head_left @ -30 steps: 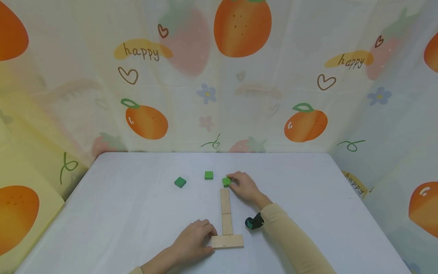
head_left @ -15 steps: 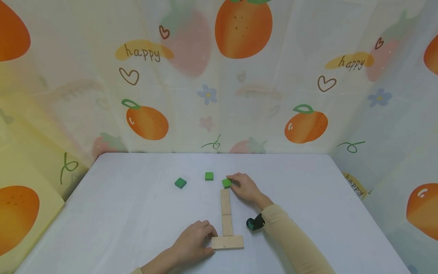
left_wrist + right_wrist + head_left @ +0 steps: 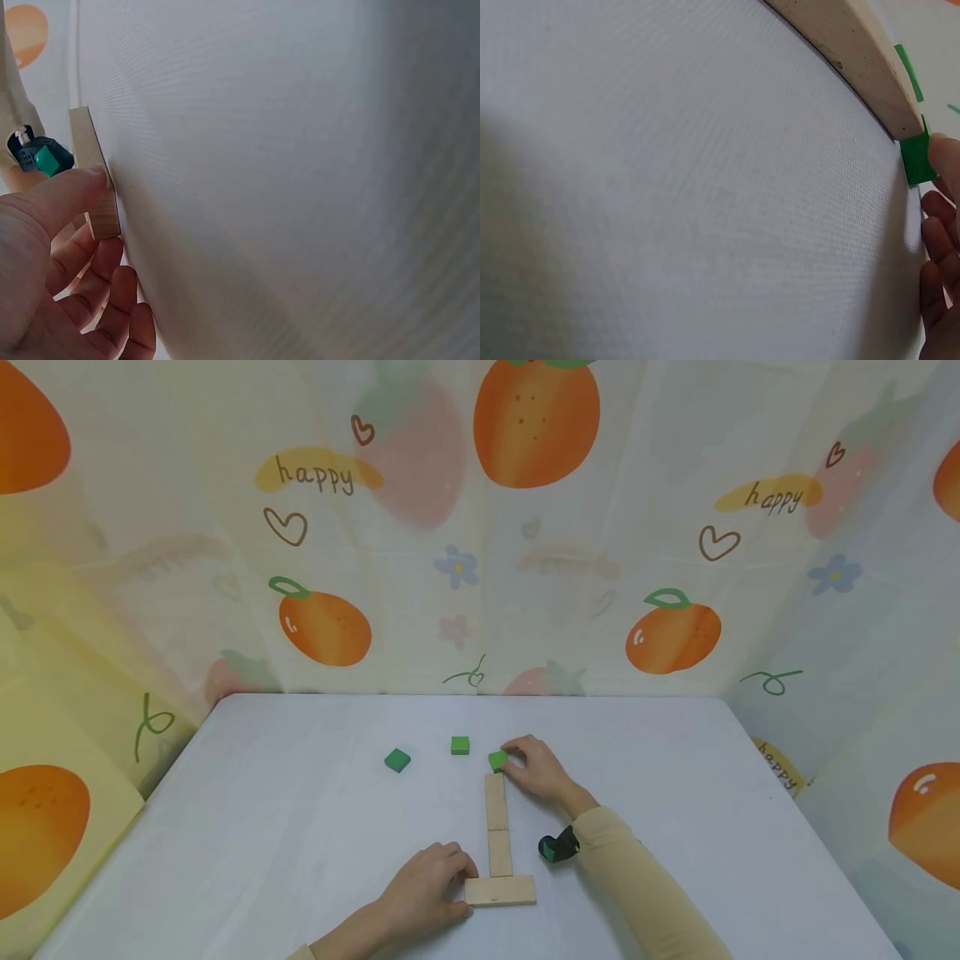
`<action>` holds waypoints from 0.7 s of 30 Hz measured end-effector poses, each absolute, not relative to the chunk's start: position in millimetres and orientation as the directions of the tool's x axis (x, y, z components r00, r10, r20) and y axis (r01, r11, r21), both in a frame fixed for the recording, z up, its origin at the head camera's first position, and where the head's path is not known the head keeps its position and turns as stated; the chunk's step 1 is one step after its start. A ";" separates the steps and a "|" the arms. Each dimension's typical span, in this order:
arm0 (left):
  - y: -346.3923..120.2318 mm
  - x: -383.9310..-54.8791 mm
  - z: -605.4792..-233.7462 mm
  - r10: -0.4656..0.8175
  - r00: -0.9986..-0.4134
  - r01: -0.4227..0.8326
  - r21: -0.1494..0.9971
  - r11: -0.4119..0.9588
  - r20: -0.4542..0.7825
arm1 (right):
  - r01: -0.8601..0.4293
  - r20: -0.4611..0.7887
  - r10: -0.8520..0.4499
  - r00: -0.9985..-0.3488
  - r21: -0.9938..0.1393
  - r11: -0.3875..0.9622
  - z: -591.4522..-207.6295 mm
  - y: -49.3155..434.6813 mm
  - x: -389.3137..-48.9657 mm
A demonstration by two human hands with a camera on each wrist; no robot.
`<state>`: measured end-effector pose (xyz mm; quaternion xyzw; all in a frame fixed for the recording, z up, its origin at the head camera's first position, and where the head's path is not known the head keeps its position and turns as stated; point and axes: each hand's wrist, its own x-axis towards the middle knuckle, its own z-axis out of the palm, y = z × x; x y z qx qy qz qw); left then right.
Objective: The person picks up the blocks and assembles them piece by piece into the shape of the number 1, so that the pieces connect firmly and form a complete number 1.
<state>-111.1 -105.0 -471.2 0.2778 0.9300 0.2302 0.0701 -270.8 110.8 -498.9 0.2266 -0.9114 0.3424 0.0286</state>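
In the head view, my left hand (image 3: 427,889) grips the left end of a wooden block (image 3: 500,891) lying crosswise on the table. The left wrist view shows the thumb on one face of that block (image 3: 90,142) and fingertips at its end. Two more wooden blocks run end to end away from it, a nearer one (image 3: 498,853) and a farther one (image 3: 496,802). At the far end of this line, my right hand (image 3: 538,768) pinches a light green block (image 3: 497,762), which sits slightly turned. In the right wrist view, the green block (image 3: 916,161) is close to the wooden block's end (image 3: 870,82).
Another light green block (image 3: 460,745) lies just left of the pinched one. Farther left is a darker green block (image 3: 397,760), set cornerwise. A black wrist camera (image 3: 558,845) hangs under the right sleeve. The white table (image 3: 262,810) ends at a fruit-patterned curtain (image 3: 405,643).
The light green block in my right fingers has turned slightly. My left hand and the wooden blocks stay in place, and the head view has shifted a little.
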 end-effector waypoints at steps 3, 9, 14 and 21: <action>-104.7 -111.0 -470.5 0.549 -0.836 0.482 0.468 0.741 -0.007 | -0.443 0.221 -0.397 -0.891 -0.617 0.650 -499.0 110.8 -270.6; -104.7 -111.3 -470.2 0.549 -0.836 0.480 0.472 0.739 -0.010 | -0.455 0.234 -0.401 -0.885 -0.612 0.647 -497.2 110.5 -268.5; -104.2 -111.4 -470.2 0.550 -0.835 0.482 0.472 0.738 -0.009 | -0.460 0.233 -0.406 -0.883 -0.596 0.658 -496.7 110.1 -267.7; -105.5 -111.6 -472.0 0.565 -0.825 0.506 0.471 0.722 0.021 | -0.482 0.258 -0.416 -0.872 -0.592 0.646 -500.0 110.8 -269.2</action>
